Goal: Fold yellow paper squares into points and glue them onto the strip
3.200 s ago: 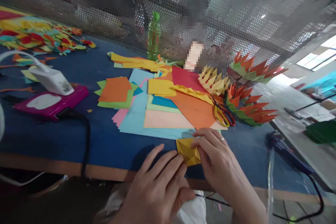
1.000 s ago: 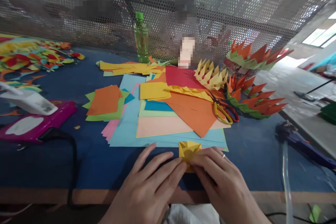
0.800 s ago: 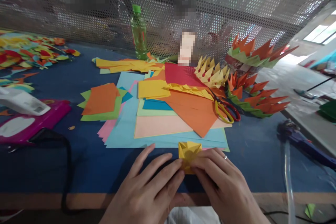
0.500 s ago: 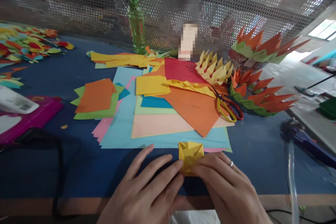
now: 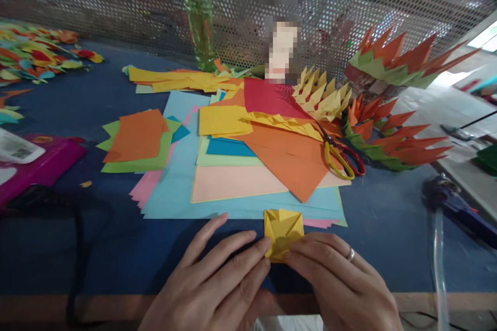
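A small folded yellow paper piece lies on the blue table top near its front edge. My left hand rests flat beside it, fingers spread, fingertips pressing the piece's lower left corner. My right hand, with a ring on one finger, presses the lower right corner with its fingertips. Both hands pinch the piece's near end between them.
Coloured paper sheets are stacked just beyond the piece. Scissors with yellow and red handles lie on them. Spiky folded paper garlands sit at right, a green bottle by the mesh wall, a glue gun at right, a pink box at left.
The view has tilted down and drifted a little. My hands stay on the yellow piece, working its near end, which has been folded narrower since the earliest frame.
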`<state>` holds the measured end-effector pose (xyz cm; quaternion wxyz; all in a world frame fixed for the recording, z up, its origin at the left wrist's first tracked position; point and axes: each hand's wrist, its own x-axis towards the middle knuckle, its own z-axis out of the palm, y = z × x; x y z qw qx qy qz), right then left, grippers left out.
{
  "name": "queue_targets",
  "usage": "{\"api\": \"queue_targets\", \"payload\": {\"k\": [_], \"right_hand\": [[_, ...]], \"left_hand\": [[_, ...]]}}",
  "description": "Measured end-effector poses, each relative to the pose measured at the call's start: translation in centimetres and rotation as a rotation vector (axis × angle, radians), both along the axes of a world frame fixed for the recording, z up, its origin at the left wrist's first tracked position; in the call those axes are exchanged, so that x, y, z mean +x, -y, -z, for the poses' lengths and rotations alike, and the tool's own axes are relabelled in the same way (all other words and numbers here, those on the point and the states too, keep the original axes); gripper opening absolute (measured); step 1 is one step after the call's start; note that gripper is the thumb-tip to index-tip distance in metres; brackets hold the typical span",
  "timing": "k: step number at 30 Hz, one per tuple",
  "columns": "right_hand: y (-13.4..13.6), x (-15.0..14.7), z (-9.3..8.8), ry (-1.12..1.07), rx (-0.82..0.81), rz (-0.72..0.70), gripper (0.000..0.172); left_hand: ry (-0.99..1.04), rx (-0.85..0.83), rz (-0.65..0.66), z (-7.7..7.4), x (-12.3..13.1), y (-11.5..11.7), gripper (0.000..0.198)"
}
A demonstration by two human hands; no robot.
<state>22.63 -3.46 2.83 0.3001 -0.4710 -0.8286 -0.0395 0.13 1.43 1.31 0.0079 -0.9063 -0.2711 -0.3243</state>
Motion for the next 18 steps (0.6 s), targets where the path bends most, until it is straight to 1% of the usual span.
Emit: {"api": "queue_targets", "payload": {"k": [5,11,18], "right_hand": [[-0.1,0.0,0.0,-0.01,-0.02,0.007,0.025],[0.0,-0.2,-0.1,-0.023,-0.035,0.017,0.026],[0.0,-0.3,-0.1,-0.034,-0.025,0.017,0.025]], "left_hand": [[-0.056,-0.039,0.068,0.3,-0.9,0.2,0.031],[0.018,-0.111,-0.01,1.1,-0.2,0.7,0.029],[-0.017,-0.086,0.01,1.6,0.0,0.7,0.028]]}}
